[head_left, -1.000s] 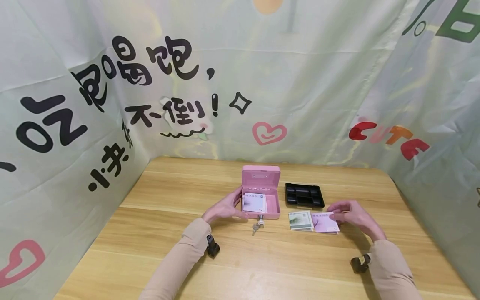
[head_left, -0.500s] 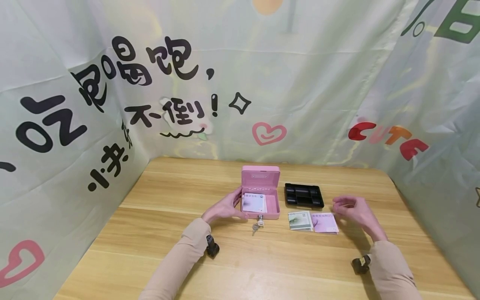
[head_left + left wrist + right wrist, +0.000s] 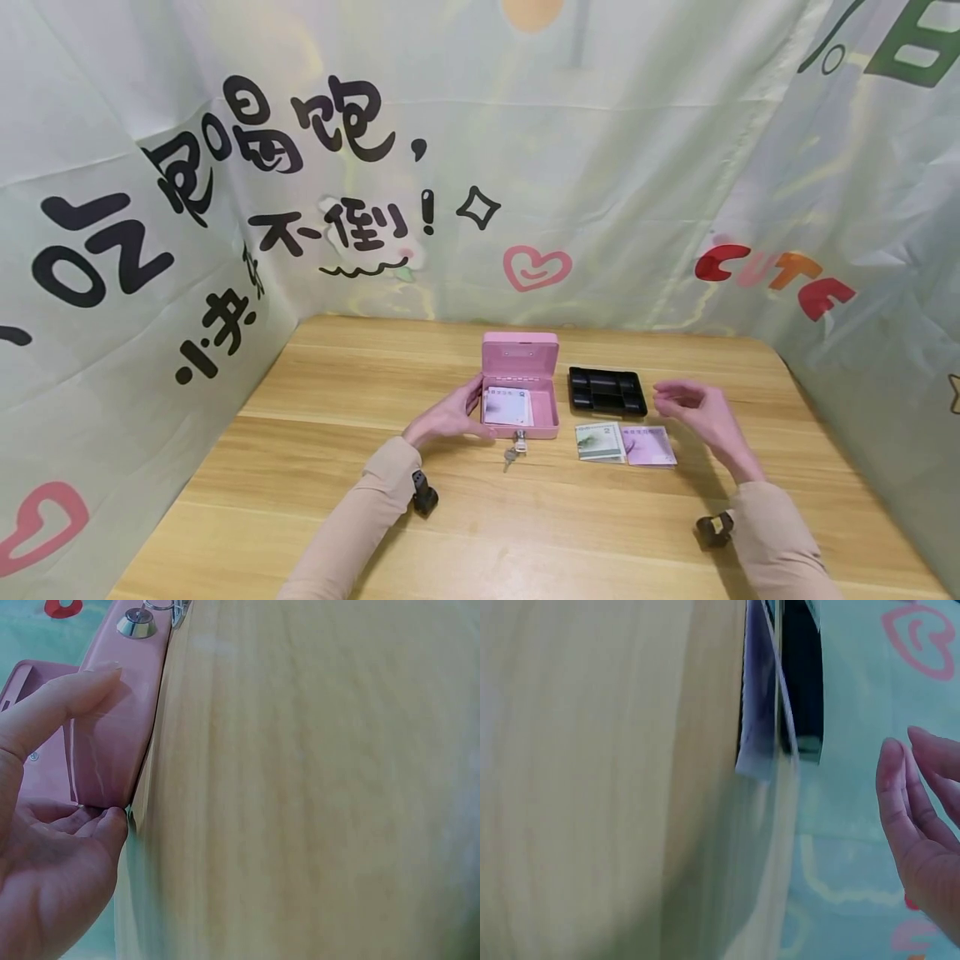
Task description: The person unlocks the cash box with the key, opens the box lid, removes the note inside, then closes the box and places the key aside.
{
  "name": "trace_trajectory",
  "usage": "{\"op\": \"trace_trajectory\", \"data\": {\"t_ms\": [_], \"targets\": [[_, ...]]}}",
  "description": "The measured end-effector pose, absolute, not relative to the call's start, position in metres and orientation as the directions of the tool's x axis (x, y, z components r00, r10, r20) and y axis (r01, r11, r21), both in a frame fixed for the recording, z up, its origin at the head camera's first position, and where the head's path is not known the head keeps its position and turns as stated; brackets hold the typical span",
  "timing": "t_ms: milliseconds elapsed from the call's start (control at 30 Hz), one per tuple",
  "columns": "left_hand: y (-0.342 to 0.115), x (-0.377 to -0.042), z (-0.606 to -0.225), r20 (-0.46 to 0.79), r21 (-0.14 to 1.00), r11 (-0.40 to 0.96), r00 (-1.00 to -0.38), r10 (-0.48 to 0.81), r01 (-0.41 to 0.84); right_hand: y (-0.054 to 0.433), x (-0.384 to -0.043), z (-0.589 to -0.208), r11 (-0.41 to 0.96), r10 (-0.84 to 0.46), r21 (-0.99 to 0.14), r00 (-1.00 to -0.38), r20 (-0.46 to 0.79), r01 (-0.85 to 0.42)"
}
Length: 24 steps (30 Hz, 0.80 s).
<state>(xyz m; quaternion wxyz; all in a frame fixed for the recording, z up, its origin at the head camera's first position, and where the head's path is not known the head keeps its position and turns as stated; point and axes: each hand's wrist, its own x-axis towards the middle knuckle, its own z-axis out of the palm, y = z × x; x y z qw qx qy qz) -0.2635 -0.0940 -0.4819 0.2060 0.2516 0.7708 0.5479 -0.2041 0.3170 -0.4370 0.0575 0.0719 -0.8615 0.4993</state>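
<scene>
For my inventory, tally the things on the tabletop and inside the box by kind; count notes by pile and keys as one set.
Pink box: 1
Black tray: 1
Note piles: 3 (pale pile in the box, green pile and purple pile on the table)
Key set: 1
Total: 6

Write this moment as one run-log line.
left hand: grips pink box | right hand: holds nothing, near black tray | lid: open, notes inside | green note, purple note: on table
</scene>
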Motion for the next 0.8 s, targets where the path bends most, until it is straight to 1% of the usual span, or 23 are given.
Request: {"op": "trace_trajectory", "data": {"t_ms": [200, 367, 800], "targets": [[-0.094, -0.264, -0.483, -0.049, 0.953, 0.265, -0.789, 0.613, 0.146, 0.302, -0.204, -0.433, 0.470, -0.069, -0.856, -0.976, 0.208, -0.216], [-0.094, -0.264, -0.483, -0.049, 0.954, 0.262, -0.784, 0.619, 0.147, 0.287, -0.206, -0.431, 0.429, -0.119, -0.869, -0.969, 0.214, -0.245], [-0.094, -0.265, -0.484, -0.041, 0.957, 0.248, -0.778, 0.627, 0.150, 0.244, -0.218, -0.414, 0.444, -0.215, -0.867, -0.966, 0.142, -0.226]]}}
